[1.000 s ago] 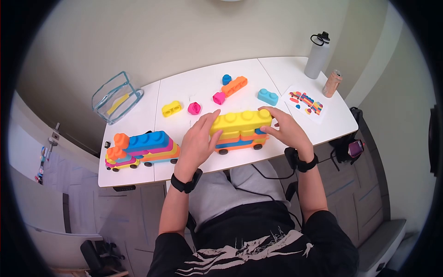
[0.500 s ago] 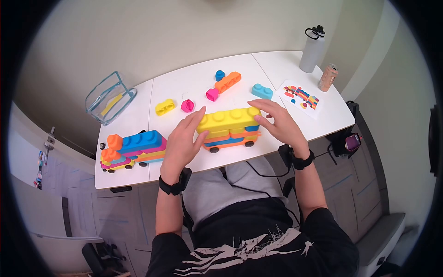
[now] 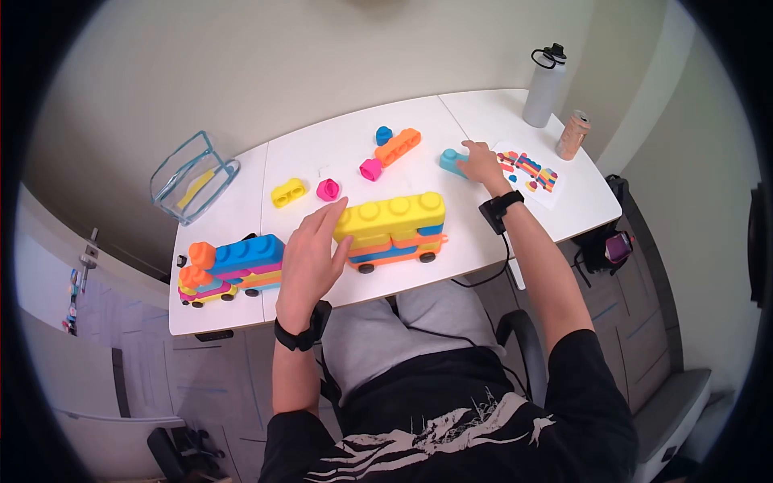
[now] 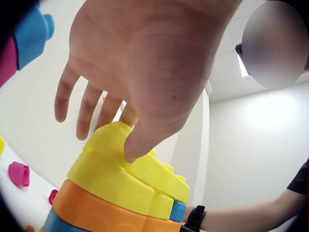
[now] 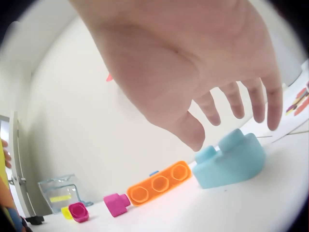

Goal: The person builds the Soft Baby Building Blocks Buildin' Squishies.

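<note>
My left hand (image 3: 309, 256) rests at the left end of a wheeled stack of toy blocks, its thumb and fingertips on either side of the long yellow block (image 3: 390, 213) on top. In the left wrist view its fingers are loosely spread, the thumb against the yellow block (image 4: 140, 169). Orange and blue blocks make up the lower layers. My right hand (image 3: 483, 165) reaches over a light-blue two-stud block (image 3: 452, 161). The right wrist view shows that hand's fingers hanging straight above the light-blue block (image 5: 229, 162), thumb close by its studs.
To the left stands another wheeled block vehicle (image 3: 250, 262). Behind lie a yellow block (image 3: 288, 192), pink blocks (image 3: 328, 189), an orange block (image 3: 398, 147) and a blue one (image 3: 384, 135). Right are a picture sheet (image 3: 527, 173), bottle (image 3: 545, 92) and can (image 3: 573, 135); a clear bag (image 3: 193, 177) stands left.
My right hand has left the yellow-topped stack and moved away to the light-blue block. The left hand stays at the stack, which has shifted slightly left in view.
</note>
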Tool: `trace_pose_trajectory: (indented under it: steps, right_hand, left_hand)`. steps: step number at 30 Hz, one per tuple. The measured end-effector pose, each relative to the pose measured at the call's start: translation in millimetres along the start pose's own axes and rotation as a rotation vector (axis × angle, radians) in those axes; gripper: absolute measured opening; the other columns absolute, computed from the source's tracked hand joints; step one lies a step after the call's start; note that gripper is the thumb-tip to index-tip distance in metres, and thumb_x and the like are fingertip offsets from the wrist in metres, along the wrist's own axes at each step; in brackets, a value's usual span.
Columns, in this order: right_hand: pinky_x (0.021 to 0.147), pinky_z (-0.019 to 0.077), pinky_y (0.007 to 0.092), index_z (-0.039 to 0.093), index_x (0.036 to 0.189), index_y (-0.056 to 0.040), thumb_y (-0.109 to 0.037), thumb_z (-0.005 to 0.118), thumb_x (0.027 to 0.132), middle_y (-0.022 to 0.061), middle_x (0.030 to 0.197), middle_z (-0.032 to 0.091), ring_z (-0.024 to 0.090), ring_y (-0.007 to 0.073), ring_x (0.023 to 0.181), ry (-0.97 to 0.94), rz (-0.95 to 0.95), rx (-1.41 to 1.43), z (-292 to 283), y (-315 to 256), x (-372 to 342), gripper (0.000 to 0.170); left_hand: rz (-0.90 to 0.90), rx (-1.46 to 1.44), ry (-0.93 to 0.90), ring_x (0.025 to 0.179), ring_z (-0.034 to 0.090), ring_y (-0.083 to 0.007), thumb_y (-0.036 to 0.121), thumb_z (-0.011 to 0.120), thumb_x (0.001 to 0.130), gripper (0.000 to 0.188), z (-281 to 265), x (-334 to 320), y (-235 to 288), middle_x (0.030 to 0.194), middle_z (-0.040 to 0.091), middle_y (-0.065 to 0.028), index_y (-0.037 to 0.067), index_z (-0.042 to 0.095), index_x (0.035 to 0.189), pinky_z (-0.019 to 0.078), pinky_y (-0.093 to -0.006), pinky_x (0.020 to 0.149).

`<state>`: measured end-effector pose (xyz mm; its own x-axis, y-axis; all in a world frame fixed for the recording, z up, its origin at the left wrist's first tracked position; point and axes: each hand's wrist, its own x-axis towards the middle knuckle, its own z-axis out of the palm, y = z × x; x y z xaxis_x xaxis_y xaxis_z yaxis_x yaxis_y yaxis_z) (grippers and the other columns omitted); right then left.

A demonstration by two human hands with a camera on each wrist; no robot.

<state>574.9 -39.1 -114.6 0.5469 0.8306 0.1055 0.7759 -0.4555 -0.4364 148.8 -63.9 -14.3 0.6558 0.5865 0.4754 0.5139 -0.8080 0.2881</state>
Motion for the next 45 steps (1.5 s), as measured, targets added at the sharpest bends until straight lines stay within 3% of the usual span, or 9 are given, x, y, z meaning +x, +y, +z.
trace_pose_trajectory:
  steps: [6,8,14,21,25,30,32,38,45]
  right_hand:
    - [0.104,0.0562,0.0481,0.064,0.143,-0.0090,-0.021,0.070,0.094,0.0189,0.137,0.068,0.066,0.0377,0.127,-0.059,-0.047,-0.018,10,3,0,0.051]
    - [0.103,0.0567,0.0472,0.066,0.138,-0.0070,-0.018,0.073,0.092,0.0192,0.129,0.072,0.069,0.0366,0.123,0.009,-0.097,-0.023,14,4,0,0.048]
    - [0.099,0.0577,0.0455,0.067,0.132,-0.0067,-0.017,0.083,0.082,0.0205,0.124,0.074,0.071,0.0377,0.115,0.061,-0.157,-0.011,17,8,-2,0.053]
    - [0.098,0.0579,0.0452,0.069,0.131,-0.0083,-0.018,0.083,0.083,0.0193,0.124,0.074,0.072,0.0379,0.114,0.033,-0.180,0.002,14,10,-3,0.051]
    - [0.097,0.0589,0.0413,0.069,0.132,-0.0093,-0.024,0.086,0.085,0.0178,0.123,0.075,0.073,0.0331,0.110,0.057,-0.235,0.200,-5,2,-9,0.052]
    - [0.095,0.0598,0.0389,0.069,0.130,-0.0093,-0.026,0.086,0.087,0.0141,0.121,0.076,0.074,0.0279,0.107,0.038,-0.317,0.554,-83,-61,-79,0.048]
    - [0.091,0.0605,0.0388,0.069,0.129,-0.0082,-0.021,0.084,0.090,0.0104,0.119,0.076,0.073,0.0247,0.105,0.071,-0.564,0.684,-103,-85,-114,0.043]
    - [0.095,0.0588,0.0388,0.072,0.127,-0.0058,-0.015,0.082,0.091,0.0101,0.124,0.075,0.072,0.0282,0.111,-0.024,-0.747,0.424,-119,-113,-162,0.038]
    - [0.098,0.0575,0.0427,0.073,0.126,-0.0065,-0.016,0.080,0.092,0.0119,0.125,0.074,0.069,0.0345,0.116,0.064,-0.822,0.326,-117,-109,-168,0.036]
  left_hand:
    - [-0.020,-0.041,-0.024,0.124,0.065,-0.0399,0.011,0.075,0.094,0.062,-4,-1,-1,0.138,0.066,-0.0194,0.009,0.055,0.152,0.0551,-0.0450,0.101]
    - [-0.018,-0.053,-0.026,0.124,0.065,-0.0400,0.011,0.075,0.094,0.062,-4,-1,0,0.138,0.066,-0.0195,0.008,0.055,0.152,0.0552,-0.0451,0.101]
    - [-0.017,-0.045,-0.043,0.125,0.064,-0.0403,0.012,0.074,0.095,0.062,-4,0,-1,0.140,0.065,-0.0199,0.008,0.053,0.153,0.0550,-0.0451,0.101]
    - [-0.033,-0.049,-0.058,0.126,0.064,-0.0400,0.011,0.074,0.094,0.064,-1,-1,0,0.141,0.064,-0.0190,0.009,0.052,0.154,0.0553,-0.0449,0.101]
    - [-0.037,-0.056,-0.058,0.125,0.064,-0.0397,0.010,0.075,0.093,0.066,2,1,4,0.141,0.064,-0.0178,0.010,0.051,0.155,0.0555,-0.0443,0.100]
    - [-0.016,-0.070,-0.048,0.125,0.064,-0.0396,0.010,0.075,0.093,0.069,8,2,8,0.142,0.063,-0.0177,0.011,0.049,0.158,0.0557,-0.0444,0.100]
    - [-0.016,-0.074,-0.051,0.125,0.064,-0.0397,0.011,0.075,0.093,0.070,11,2,11,0.143,0.062,-0.0177,0.012,0.048,0.158,0.0558,-0.0446,0.100]
    - [-0.012,-0.090,-0.013,0.127,0.064,-0.0392,0.011,0.075,0.094,0.074,22,4,17,0.144,0.063,-0.0186,0.012,0.046,0.161,0.0560,-0.0450,0.102]
    - [0.030,-0.107,0.022,0.125,0.065,-0.0382,0.011,0.076,0.094,0.076,31,8,21,0.142,0.063,-0.0193,0.012,0.045,0.163,0.0560,-0.0447,0.102]
